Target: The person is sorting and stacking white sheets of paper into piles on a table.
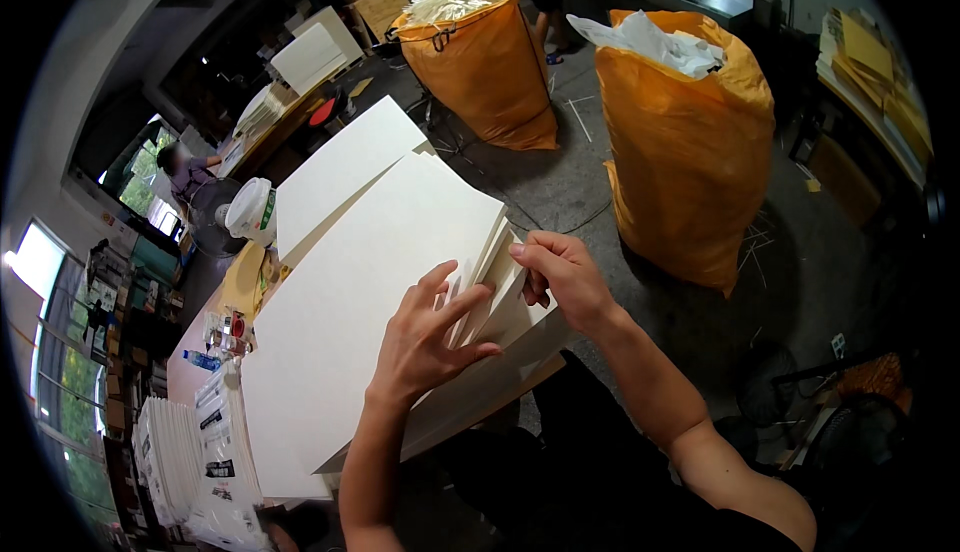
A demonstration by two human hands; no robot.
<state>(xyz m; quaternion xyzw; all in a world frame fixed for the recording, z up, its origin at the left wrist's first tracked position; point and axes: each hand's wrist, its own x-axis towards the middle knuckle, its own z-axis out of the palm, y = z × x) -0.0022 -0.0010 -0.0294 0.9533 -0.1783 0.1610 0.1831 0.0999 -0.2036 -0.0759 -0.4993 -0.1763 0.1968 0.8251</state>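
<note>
Two bare hands meet at the edge of a pile of broad white sheets (pixel 340 322), which lies to the left of the tall orange sack (pixel 690 152) and closer to the wearer than it. As seen from above, the sheets' long axis runs slantwise, from the lower left up to the right; the far short end points roughly toward the gap on the sack's left side. Several sheets are lifted and fanned apart along the edge that faces the sack.

The right hand (pixel 565 277), the nearer of the two to the sack, has thumb and curled fingers closed on the lifted sheet edges in a narrow pinch. The left hand (pixel 425 337), farther left of the sack, is spread wide, its fingertips against the raised edges and its thumb standing away from the other fingers; whether it bears on a single sheet or several, I cannot tell.

Left of the sack and farther back stands a second orange bag (pixel 480 72). Well to the sack's left, beyond the pile, are a white bucket (pixel 250 212), a blue bottle (pixel 202 360) and plastic-wrapped white bundles (pixel 212 442).
</note>
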